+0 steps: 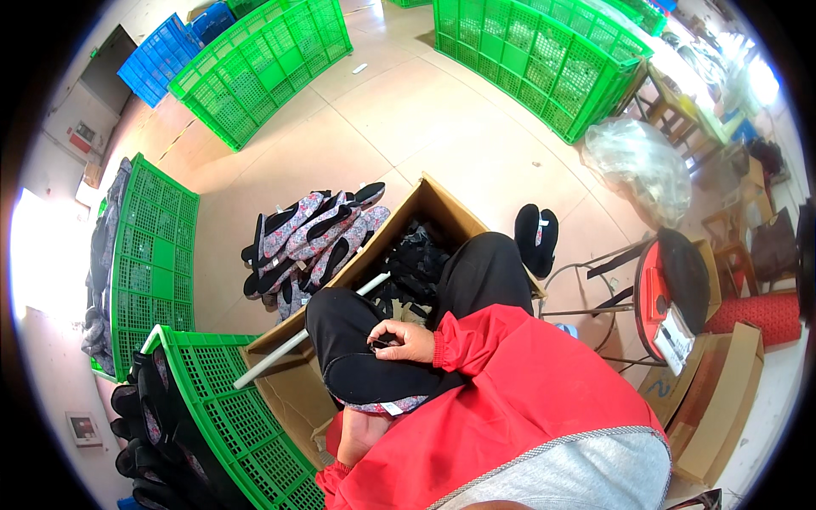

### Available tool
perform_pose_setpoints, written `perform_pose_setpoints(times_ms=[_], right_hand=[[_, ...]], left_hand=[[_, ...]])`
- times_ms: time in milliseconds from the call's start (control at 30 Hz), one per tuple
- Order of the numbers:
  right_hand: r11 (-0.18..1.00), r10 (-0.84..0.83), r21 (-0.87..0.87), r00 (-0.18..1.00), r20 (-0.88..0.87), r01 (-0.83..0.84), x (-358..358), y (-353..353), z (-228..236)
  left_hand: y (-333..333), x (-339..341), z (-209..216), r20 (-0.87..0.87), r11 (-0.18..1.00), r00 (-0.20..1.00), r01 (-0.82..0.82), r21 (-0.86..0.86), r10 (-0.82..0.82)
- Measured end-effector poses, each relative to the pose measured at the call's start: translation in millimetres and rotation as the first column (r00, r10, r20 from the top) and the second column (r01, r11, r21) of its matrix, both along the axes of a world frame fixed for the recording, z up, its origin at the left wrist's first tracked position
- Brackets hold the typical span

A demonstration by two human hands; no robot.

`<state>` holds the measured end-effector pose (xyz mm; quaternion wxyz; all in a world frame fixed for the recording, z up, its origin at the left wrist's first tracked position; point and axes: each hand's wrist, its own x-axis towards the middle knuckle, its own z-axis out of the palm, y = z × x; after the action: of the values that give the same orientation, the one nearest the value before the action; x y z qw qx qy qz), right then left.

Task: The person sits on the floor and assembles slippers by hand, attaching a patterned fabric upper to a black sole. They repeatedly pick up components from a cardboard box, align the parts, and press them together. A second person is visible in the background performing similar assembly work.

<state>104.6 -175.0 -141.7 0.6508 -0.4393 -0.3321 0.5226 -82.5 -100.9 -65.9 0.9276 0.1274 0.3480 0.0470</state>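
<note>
On my lap lies a slipper (374, 376) with a black face, a floral edge and a small white tag. My left hand (362, 435) holds it from below, its fingers hidden under the slipper. Above it, my right hand (410, 342) is closed, with fingertips pinching a small dark piece at the slipper's upper end; what that piece is stays unclear. Between my knees stands an open cardboard box (459, 210) with black pieces (416, 259) inside. A white rod (280, 357) lies across the box beside my left knee.
Floral slippers (319, 234) are heaped left of the box; a black pair (536, 238) lies to its right. Green crates (153, 263) stand left and ahead, one nearby (242, 416) beside black slippers (161, 433). A round stool (650, 297) and plastic bag (642, 166) are at right.
</note>
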Motion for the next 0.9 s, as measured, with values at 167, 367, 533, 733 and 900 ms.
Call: perform_pose_setpoints(times_ms=[167, 367, 533, 733, 900], right_hand=[[1.0, 0.01, -0.009, 1.0, 0.016, -0.009, 0.8, 0.4, -3.8], [1.0, 0.018, -0.012, 0.999, 0.033, -0.018, 0.9, -0.5, -4.4], [1.0, 0.018, -0.011, 0.998, 0.059, -0.017, 1.0, -0.2, -4.8], [1.0, 0.023, -0.02, 0.999, 0.04, -0.022, 1.1, -0.2, -6.5], [1.0, 0.013, -0.013, 0.999, 0.03, -0.013, -0.3, 0.2, -7.1]], left_hand=[[0.8, -1.2, -4.6, 0.003, 1.0, 1.0, -0.004, -0.014, 0.004], [2.0, -3.5, -7.4, -0.011, 1.0, 1.0, 0.004, 0.007, -0.004], [1.4, -2.3, -6.9, -0.013, 1.0, 1.0, -0.003, -0.001, 0.003], [0.5, 0.2, 1.5, -0.015, 1.0, 1.0, 0.015, -0.027, -0.016], [0.1, 0.4, -0.2, 0.009, 1.0, 1.0, 0.008, 0.024, -0.008]])
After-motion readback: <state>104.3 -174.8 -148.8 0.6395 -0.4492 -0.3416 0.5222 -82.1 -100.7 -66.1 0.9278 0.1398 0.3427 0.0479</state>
